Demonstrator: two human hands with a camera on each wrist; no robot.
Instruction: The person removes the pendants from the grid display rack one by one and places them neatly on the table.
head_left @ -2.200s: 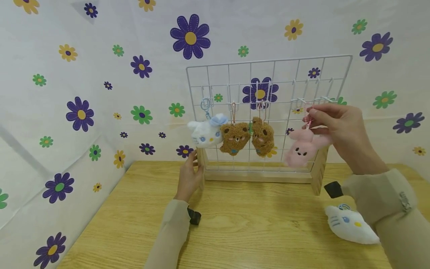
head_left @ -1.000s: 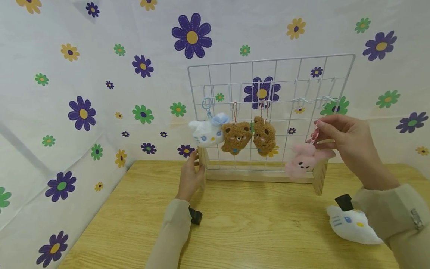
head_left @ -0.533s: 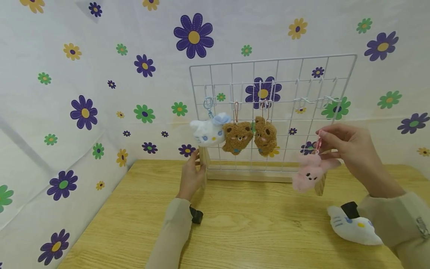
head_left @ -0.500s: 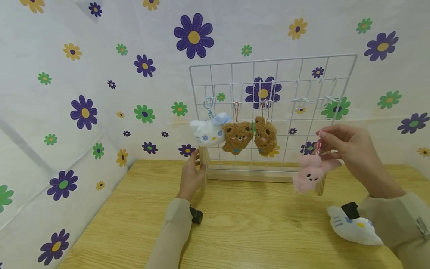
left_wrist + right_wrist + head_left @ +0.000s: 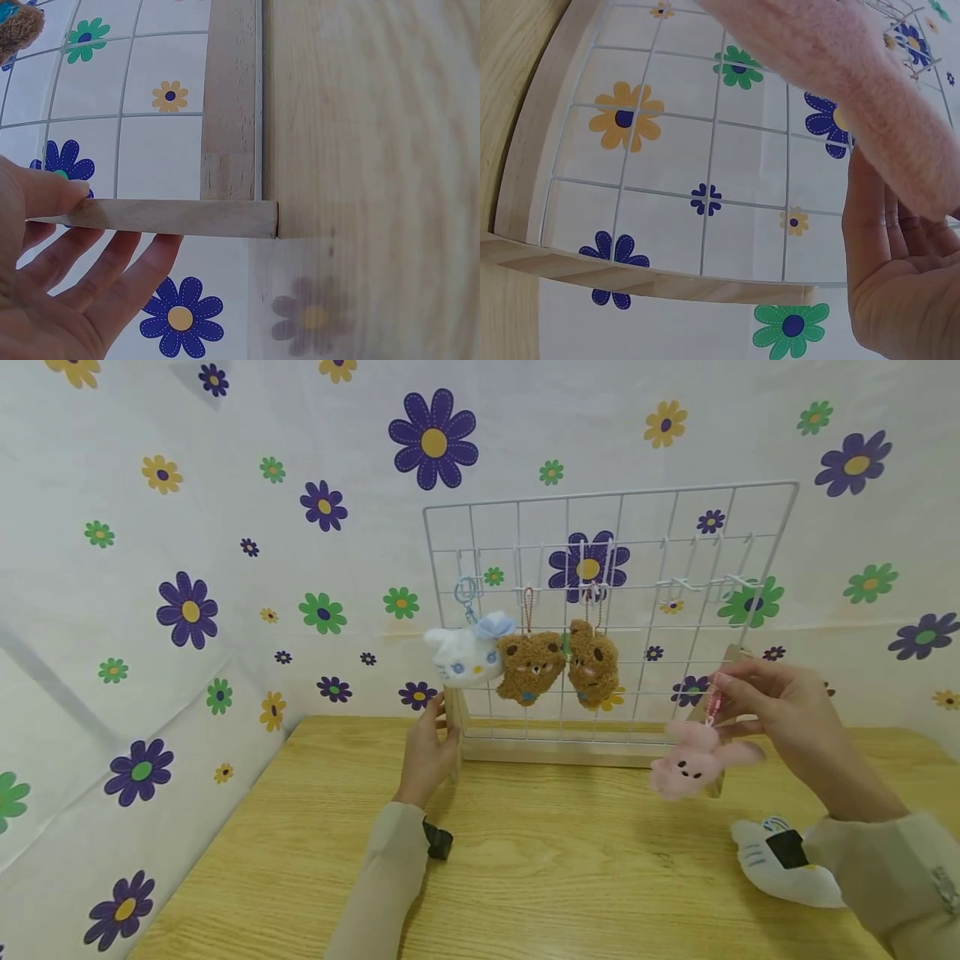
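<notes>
My right hand [image 5: 798,718] pinches the pink bead chain [image 5: 715,697] of a pink rabbit plush keychain [image 5: 688,770]. It dangles before the lower right of a white wire grid rack [image 5: 645,664], below the hooks. In the right wrist view, pink fur [image 5: 840,67] covers part of the fingers. My left hand [image 5: 426,756] holds the rack's left wooden upright [image 5: 187,217], thumb on one side and fingers on the other. From the rack's hooks hang a white cat plush keychain [image 5: 465,658] with a blue bow and two brown bear plush keychains, one facing forward [image 5: 531,670], one turned sideways [image 5: 592,667].
Another white cat plush [image 5: 780,881] lies on the wooden table [image 5: 555,860] at the right, partly hidden by the right sleeve and a black wrist mount [image 5: 787,849]. White hooks [image 5: 682,583] without plushes project from the rack's right side. A flower-print cloth [image 5: 337,427] stands behind.
My right hand has come down from the right-hand hooks, carrying the rabbit keychain lower by its chain. My left hand stays on the upright, and the hanging plushes keep their places.
</notes>
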